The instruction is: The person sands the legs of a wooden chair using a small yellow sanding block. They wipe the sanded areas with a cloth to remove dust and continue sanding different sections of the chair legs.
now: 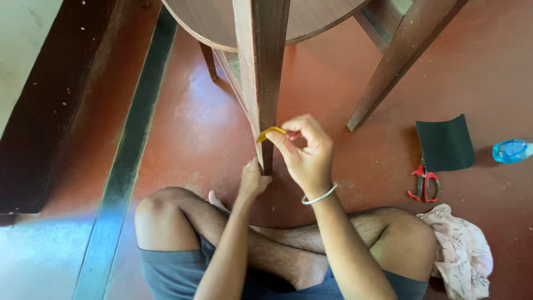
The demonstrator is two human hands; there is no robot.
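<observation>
We sit cross-legged on the red floor (488,66) before the one tapered brown wooden table leg (262,72) nearest us, its long axis upright. Our right hand (305,153) pinches one small folded yellow strip (268,132) between thumb and fingertips, pressing it against the leg's right edge, just left of the fingers. Our left hand (252,182) grips the leg lower down, fingers wrapped around it. Three further legs show behind.

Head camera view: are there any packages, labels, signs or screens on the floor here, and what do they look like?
Bottle: lies at the right edge of the red floor, clear blue plastic, cut off by the frame; any label too blurred to tell.
No signs or screens in view.
</observation>
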